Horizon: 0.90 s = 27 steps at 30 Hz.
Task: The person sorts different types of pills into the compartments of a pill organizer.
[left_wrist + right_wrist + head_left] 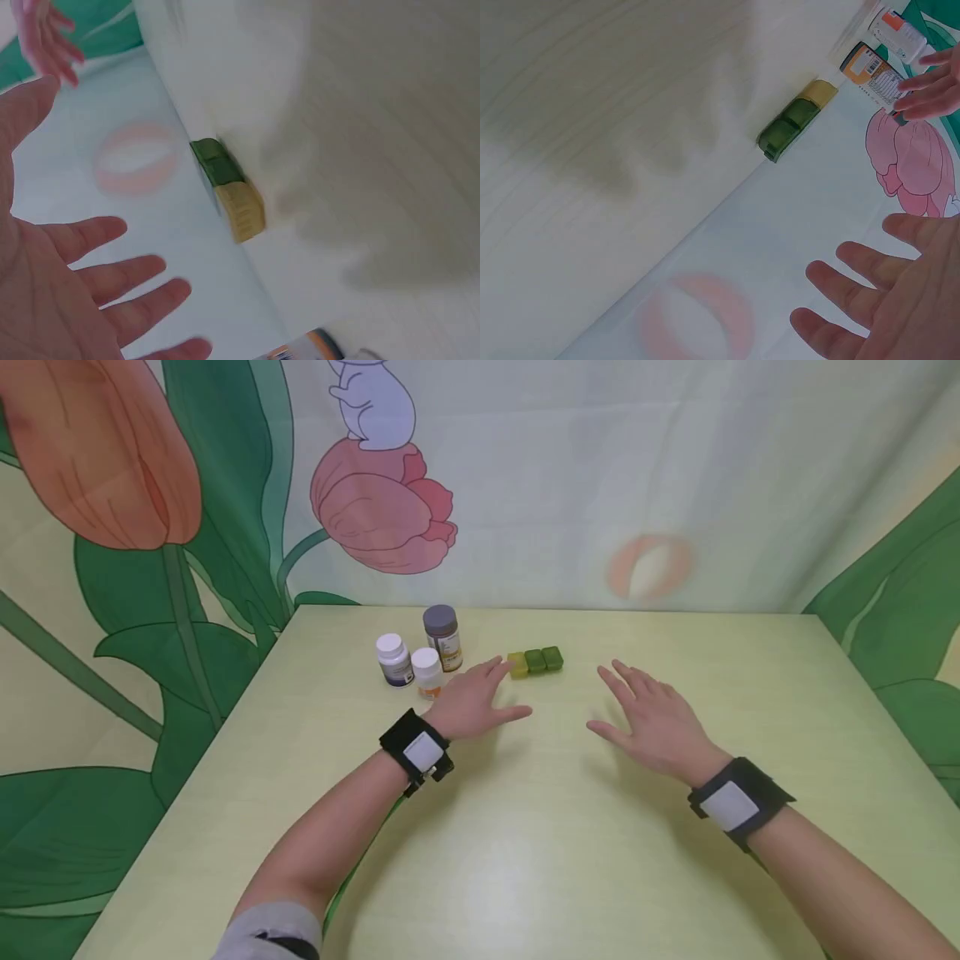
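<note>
My left hand [471, 697] hovers over the table with fingers spread, its fingertips near the yellow end of a small pill box [536, 662]. The box has one yellow and two green compartments; in the left wrist view its yellow part [241, 210] faces my palm. My right hand [651, 720] is held to the right of the box, fingers spread and holding nothing. Just left of my left hand stand a small white-capped bottle [427, 672] with an orange label, partly covered by the hand, another white-capped bottle [394, 660] and a taller grey-capped bottle [443, 638].
The pale wooden table [585, 860] ends at the back against a hanging cloth [570, 485] printed with tulips and a white animal. Each wrist wears a black strap, the left strap [415, 750] and the right strap [738, 803].
</note>
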Motion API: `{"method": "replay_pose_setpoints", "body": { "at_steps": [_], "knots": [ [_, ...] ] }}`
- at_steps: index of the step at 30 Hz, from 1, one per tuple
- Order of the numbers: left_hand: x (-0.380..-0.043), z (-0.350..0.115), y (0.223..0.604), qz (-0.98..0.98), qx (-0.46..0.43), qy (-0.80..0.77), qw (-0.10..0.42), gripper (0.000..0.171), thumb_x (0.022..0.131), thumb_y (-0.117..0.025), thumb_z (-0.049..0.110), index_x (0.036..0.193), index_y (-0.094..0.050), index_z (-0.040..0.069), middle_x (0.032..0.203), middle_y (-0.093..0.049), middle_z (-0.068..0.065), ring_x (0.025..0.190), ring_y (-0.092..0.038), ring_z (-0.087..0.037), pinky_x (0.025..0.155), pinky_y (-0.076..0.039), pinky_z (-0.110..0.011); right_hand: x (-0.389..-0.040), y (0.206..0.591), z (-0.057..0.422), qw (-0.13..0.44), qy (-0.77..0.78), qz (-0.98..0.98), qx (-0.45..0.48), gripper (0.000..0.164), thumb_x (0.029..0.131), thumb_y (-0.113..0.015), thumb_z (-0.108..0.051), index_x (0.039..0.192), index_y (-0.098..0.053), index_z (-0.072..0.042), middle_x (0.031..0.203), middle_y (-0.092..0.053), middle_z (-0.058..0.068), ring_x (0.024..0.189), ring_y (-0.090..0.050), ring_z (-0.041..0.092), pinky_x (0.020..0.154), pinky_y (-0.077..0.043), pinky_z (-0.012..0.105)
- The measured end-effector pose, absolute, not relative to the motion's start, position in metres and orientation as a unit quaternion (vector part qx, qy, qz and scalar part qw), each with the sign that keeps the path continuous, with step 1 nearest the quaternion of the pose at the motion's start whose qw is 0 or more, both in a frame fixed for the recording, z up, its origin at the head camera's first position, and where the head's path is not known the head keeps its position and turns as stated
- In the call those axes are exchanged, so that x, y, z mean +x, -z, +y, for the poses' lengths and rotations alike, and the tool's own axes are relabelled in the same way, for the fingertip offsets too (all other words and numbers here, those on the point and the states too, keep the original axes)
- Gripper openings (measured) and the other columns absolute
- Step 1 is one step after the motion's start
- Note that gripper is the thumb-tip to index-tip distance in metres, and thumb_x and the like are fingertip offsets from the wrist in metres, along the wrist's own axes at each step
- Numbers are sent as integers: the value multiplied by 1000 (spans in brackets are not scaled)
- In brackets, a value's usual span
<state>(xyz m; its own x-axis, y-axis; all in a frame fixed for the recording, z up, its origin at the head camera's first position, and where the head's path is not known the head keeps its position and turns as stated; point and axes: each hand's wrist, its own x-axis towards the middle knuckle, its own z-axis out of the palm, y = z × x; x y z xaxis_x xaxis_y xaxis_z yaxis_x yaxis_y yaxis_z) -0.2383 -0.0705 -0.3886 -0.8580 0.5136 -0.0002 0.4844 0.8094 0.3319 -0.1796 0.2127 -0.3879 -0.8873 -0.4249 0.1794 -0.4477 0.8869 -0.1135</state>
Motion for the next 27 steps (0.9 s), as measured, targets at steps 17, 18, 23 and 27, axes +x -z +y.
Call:
{"method": "replay_pose_setpoints", "body": {
  "at_steps": [17,18,23,27],
  "knots": [
    [-326,-25,419,969,194,-118,100,75,90,-64,51,149,-37,13,140,-47,-14,124,-48,-30,93,-46,-45,-171,401,223,54,-93,-973,203,62,93,-56,-52,127,-59,1,116,-63,21,101,-61,38,79,-50,50],
    [-329,-24,422,969,192,-112,104,75,90,-64,51,149,-37,14,140,-47,-13,124,-48,-29,93,-46,-45,-170,401,223,56,-93,-973,201,62,93,-57,-51,127,-59,0,116,-63,21,101,-61,38,79,-50,50],
    [-338,-19,430,971,194,-91,106,68,91,-63,49,145,-42,13,133,-52,-12,117,-52,-26,90,-48,-41,-169,400,228,60,-93,-974,195,61,93,-58,-50,127,-59,0,117,-63,21,102,-61,38,80,-49,50],
    [-338,-13,428,971,200,-89,91,56,94,-63,40,139,-49,9,119,-57,-10,105,-56,-23,85,-49,-38,-169,397,231,60,-94,-975,193,61,94,-56,-50,127,-59,0,118,-63,22,103,-60,38,81,-49,51]
  ]
}}
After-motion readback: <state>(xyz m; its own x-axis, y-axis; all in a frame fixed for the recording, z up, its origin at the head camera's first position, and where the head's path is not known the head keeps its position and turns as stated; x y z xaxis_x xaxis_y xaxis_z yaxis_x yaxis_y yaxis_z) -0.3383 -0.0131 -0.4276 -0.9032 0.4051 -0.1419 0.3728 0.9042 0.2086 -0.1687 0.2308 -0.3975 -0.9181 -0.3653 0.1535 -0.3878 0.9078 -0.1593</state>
